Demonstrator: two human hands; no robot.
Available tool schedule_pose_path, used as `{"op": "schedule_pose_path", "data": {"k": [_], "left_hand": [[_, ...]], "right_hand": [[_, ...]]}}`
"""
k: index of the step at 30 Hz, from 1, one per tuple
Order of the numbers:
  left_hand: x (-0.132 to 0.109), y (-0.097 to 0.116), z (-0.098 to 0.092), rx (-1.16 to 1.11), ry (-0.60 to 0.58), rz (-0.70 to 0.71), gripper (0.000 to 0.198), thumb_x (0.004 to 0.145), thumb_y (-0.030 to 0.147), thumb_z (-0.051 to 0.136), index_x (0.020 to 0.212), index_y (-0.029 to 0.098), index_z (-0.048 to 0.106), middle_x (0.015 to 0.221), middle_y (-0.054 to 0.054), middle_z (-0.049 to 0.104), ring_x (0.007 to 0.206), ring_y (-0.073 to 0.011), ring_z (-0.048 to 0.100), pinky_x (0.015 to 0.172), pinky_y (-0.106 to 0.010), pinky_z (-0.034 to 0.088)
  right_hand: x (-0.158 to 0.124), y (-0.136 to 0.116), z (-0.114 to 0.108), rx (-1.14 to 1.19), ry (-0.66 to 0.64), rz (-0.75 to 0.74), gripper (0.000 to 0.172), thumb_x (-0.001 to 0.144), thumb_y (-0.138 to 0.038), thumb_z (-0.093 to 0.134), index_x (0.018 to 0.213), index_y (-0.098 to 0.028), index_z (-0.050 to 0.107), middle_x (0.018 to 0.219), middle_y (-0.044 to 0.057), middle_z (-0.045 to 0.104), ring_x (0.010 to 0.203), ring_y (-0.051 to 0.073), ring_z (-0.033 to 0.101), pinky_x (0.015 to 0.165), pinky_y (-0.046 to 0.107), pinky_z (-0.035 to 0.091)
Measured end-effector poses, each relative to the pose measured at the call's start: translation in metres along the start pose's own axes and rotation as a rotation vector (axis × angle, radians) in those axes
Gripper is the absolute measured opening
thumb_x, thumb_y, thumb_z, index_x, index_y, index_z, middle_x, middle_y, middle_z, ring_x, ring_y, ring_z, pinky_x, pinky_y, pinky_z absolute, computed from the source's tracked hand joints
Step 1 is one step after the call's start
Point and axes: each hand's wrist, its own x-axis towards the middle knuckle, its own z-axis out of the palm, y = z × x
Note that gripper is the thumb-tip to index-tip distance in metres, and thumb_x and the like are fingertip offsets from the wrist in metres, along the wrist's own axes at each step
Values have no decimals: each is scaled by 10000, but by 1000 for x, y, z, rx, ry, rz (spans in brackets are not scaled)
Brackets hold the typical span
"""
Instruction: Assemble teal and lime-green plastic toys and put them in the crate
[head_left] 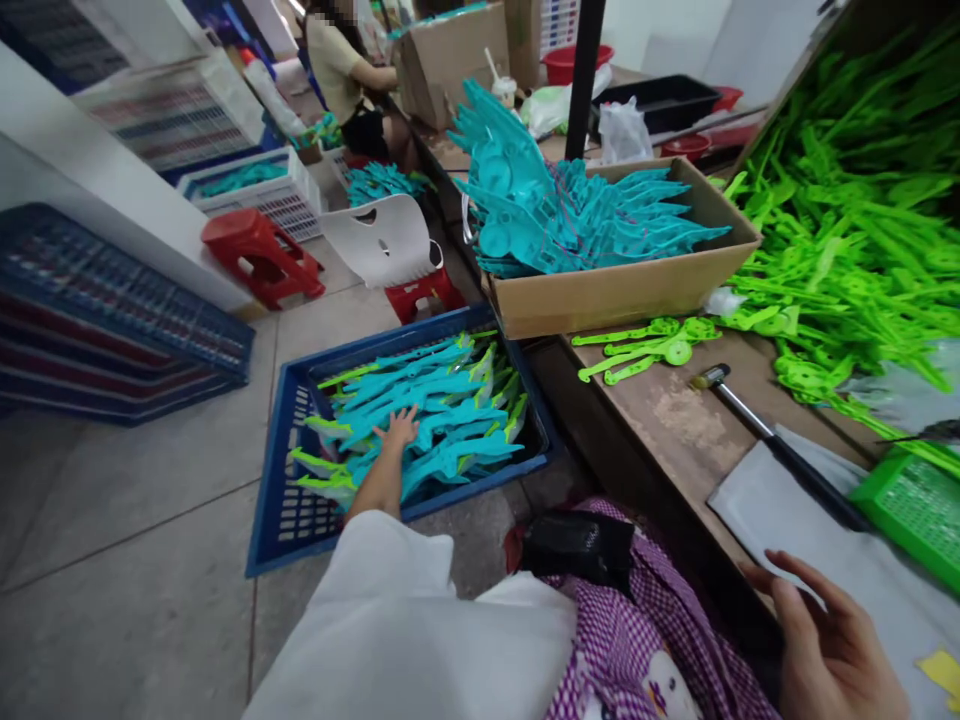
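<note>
In the head view, the left hand [399, 430] lies between seven and eight o'clock of centre, over the turquoise pieces [461, 460] in the blue basket [268, 480] on the floor. Its fingers are spread wide and not closed on any piece; it seems to rest on the top layer, though firm contact is hard to tell. Bright green parts show among the turquoise ones. The step in hand looks like laying or settling pieces in the basket. From this pose, lifting a piece calls for the fingers to close on it; leaving the layer as it lies calls for a clean upward lift.

The right hand [825, 640] is past four o'clock by the workbench [686, 415], loosely curled, thumb apart, with nothing visible in it. Up from it, just past three o'clock, lies a hammer [799, 470]; between one and two stands a cardboard box [615, 297] of turquoise pieces.
</note>
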Motion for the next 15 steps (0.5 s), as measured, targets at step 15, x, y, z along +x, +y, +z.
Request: {"op": "schedule_pose_path", "data": {"k": [15], "left_hand": [[-63, 274, -93, -347, 460, 794, 436, 936, 313, 438, 1357, 206, 469, 1390, -130, 452, 1324, -238, 412, 1129, -421, 318]], "right_hand": [[7, 29, -44, -155, -119, -289, 256, 839, -419, 607, 986, -228, 695, 896, 35, 734, 824, 177, 697, 791, 262, 549]]}}
